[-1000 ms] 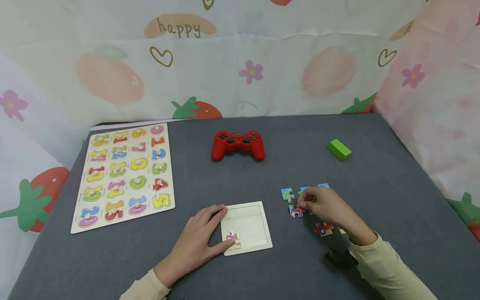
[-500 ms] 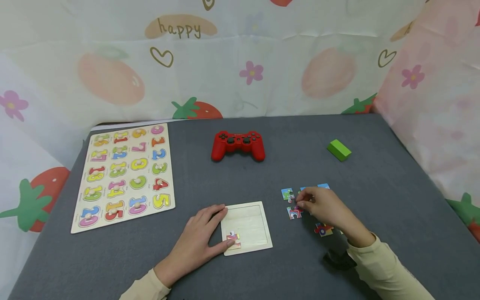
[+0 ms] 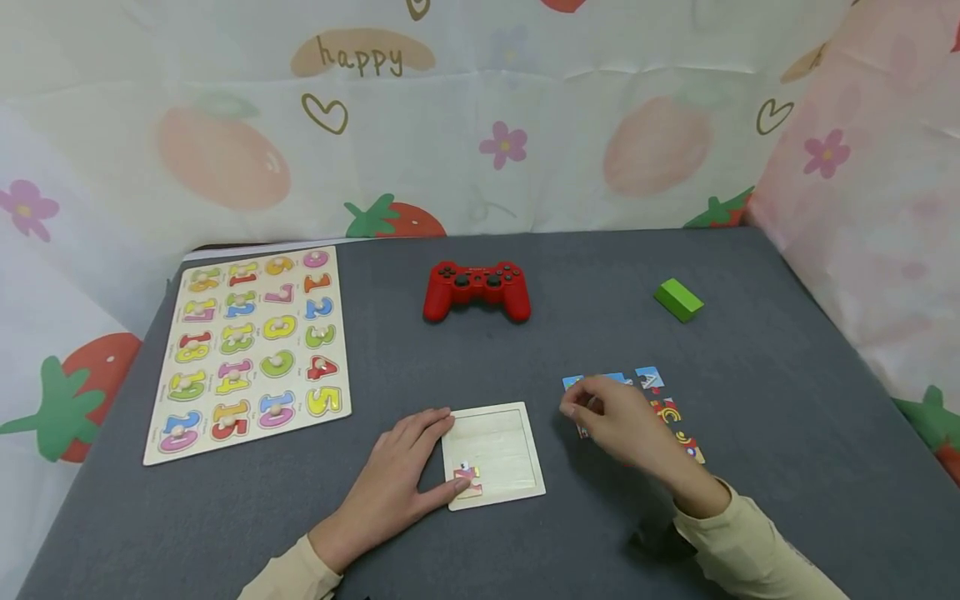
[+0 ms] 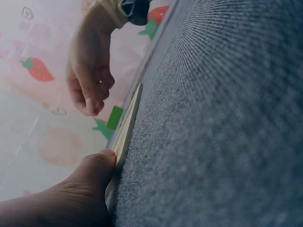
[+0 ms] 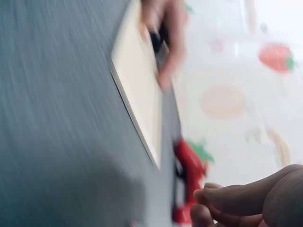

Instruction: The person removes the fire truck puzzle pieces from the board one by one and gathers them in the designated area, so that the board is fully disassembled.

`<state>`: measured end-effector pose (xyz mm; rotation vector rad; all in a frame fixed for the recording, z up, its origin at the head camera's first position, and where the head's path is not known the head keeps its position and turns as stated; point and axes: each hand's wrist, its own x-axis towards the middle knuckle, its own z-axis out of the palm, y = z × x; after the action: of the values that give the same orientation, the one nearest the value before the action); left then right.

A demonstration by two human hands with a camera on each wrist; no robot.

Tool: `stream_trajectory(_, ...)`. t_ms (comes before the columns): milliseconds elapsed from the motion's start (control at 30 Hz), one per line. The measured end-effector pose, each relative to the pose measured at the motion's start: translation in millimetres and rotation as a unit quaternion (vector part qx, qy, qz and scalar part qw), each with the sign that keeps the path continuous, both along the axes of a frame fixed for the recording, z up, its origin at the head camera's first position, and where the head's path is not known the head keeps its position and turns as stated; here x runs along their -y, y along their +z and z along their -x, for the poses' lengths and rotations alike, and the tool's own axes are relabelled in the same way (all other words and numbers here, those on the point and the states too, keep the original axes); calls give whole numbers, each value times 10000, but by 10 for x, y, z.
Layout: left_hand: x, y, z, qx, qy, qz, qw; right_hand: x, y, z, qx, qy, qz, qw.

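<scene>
A pale wooden puzzle tray (image 3: 512, 442) lies flat on the dark cloth, one pink puzzle piece (image 3: 468, 473) in its near left corner. My left hand (image 3: 393, 479) rests at the tray's left side. Its fingers are extended towards the far corner, and its thumb presses near the pink piece. Right of the tray, my right hand (image 3: 622, 425) is above the loose puzzle pieces (image 3: 648, 377), thumb and fingertips together. No piece shows between those fingertips in the right wrist view, but the inside of the grip is hidden. The hand covers some of the pieces.
A number puzzle board (image 3: 255, 358) lies at the left. Behind the tray sits a red game controller (image 3: 477, 287), and a green block (image 3: 678, 300) is at the far right. Printed cloth (image 3: 525, 100) hangs behind the table.
My right hand has shifted left, towards the tray, uncovering pieces on the right of the group and covering others. The left hand and the tray have stayed in place.
</scene>
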<state>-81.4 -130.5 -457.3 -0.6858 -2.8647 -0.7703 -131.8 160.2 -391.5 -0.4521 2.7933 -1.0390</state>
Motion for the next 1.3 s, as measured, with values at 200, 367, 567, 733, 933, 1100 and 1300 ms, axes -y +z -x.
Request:
stream_trajectory(200,11,-13,-3,-120,-30,-87,9999,438,-133,-237,-319,1331,-247,9903)
stream_trajectory(367,10,-29,5,-149,-57,-64,9999,645,-161,-333,-127,1961,-528,9791)
stream_trajectory(567,24,-23,1,-124,-319,-54,9994,702,-200,-355,-162,2088,-488,9766)
stream_trajectory(733,50,-7,-5,-56,-411,80,9991,719,-221,-340,-141,2072,-335,9776)
stream_trajectory(933,56,2,-10,5,-415,79,9991,753,-249,-331,31,1773,-42,9841)
stream_trajectory(1100,55,2,-9,36,-416,55,9991,789,-268,-321,178,1504,345,9879)
stream_trajectory(1300,59,0,-7,3,-434,50,9990,805,-278,-321,508,1338,650,9876)
